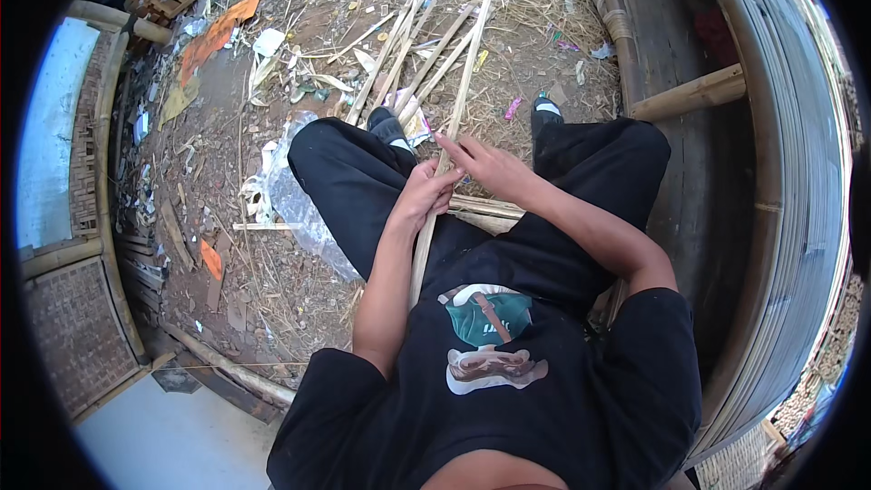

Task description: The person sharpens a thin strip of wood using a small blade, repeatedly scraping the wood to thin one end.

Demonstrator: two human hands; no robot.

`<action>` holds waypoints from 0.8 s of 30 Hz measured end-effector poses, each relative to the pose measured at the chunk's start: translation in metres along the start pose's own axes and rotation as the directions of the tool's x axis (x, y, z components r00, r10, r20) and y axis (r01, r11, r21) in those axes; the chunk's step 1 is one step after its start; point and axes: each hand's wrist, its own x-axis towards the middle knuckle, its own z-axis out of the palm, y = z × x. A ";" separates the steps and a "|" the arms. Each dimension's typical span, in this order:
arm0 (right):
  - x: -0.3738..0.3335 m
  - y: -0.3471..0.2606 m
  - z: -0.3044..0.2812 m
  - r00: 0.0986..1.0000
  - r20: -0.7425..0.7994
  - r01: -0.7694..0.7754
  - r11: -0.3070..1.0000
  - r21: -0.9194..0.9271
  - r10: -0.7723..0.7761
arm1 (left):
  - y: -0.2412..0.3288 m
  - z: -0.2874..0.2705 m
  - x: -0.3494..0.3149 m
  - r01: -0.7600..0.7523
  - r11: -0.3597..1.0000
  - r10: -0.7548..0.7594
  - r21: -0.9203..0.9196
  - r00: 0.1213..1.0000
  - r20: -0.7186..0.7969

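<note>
A long, pale bamboo strip (470, 63) slants from my lap up over the ground between my feet. My left hand (426, 191) is wrapped round it near its lower part, above my left thigh. Just above that, my right hand (494, 171) meets the same strip, its index finger reaching across it and the thumb close to my left hand. The undersides of the right fingers are hidden. Several more bamboo strips (388, 59) lie in a loose fan on the ground beyond my left foot. Beneath my hands, between my thighs, are pale pieces of split bamboo (485, 209).
Crumpled clear plastic (313, 227) lies beside my left leg. Litter, dry straw and an orange scrap (213, 36) cover the ground to the left. A bamboo-framed wooden bench (689, 154) runs along my right. Woven panels (77, 327) stand at the left edge.
</note>
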 end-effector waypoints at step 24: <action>0.012 0.117 0.027 0.971 -0.179 -0.222 0.876 -0.427 0.159 | -0.008 0.007 -0.008 0.021 0.974 -0.006 0.226 0.998 -0.068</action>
